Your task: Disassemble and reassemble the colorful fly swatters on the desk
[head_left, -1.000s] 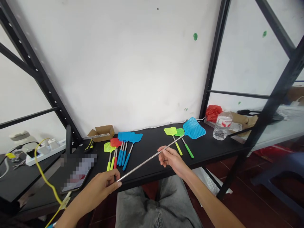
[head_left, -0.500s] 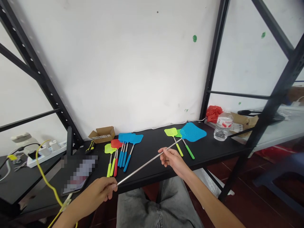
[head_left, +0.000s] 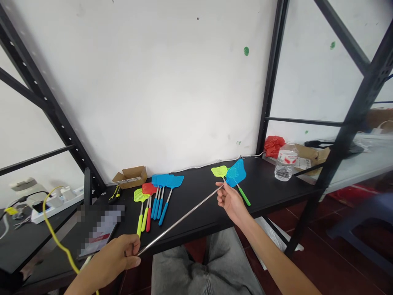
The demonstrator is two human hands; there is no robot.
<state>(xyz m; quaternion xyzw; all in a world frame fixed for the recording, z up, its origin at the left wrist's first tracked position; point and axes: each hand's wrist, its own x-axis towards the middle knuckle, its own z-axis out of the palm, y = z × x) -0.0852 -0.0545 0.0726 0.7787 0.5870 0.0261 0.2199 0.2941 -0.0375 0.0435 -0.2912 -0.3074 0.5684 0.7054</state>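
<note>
Between my hands a blue fly swatter [head_left: 237,173] stretches diagonally above the black shelf, its thin metal rod drawn out long. My left hand [head_left: 118,255] is closed around its lower end, where the handle is hidden by my fingers. Just below the swatter's head, my right hand [head_left: 231,200] pinches the rod. Behind that hand lie a yellow-green fly swatter [head_left: 219,171] and a green fly swatter [head_left: 245,196], partly covered. To the left rest several blue fly swatters [head_left: 175,181], a red fly swatter [head_left: 149,189] and yellow-green fly swatters [head_left: 141,196].
A small open cardboard box [head_left: 130,177] stands by the wall. A phone-like device with a blurred screen [head_left: 101,233] and a yellow cable [head_left: 57,235] are at the left. On the right stand a water bottle [head_left: 285,162], a red plastic bag [head_left: 274,146] and a black shelf post [head_left: 334,151].
My hands have moved farther apart, and the rod between them looks longer. My right hand now sits just under the swatter's head, which has turned more edge-on. My left hand moved down and left.
</note>
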